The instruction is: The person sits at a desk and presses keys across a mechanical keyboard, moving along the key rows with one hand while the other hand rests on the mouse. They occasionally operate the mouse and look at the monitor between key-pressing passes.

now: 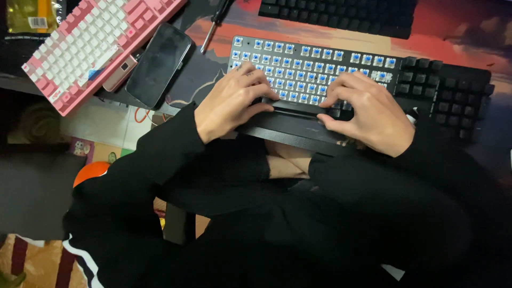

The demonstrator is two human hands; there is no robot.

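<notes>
Fingers (261, 90) of both hands curl down onto the long black spacebar at the bottom row of a stripped keyboard (320, 64).

Left hand (232, 101) and right hand (368, 114) press on the spacebar (301, 106), which sits at the near edge of the keyboard on the desk (480, 32), most blue switches bare. Uneven pressure, to my eye, could seat it crooked or bend a stabiliser; a slip might knock exposed switch stems. A screwdriver (216, 24), phone (159, 64) and pink keyboard (90, 45) lie to the left.
</notes>
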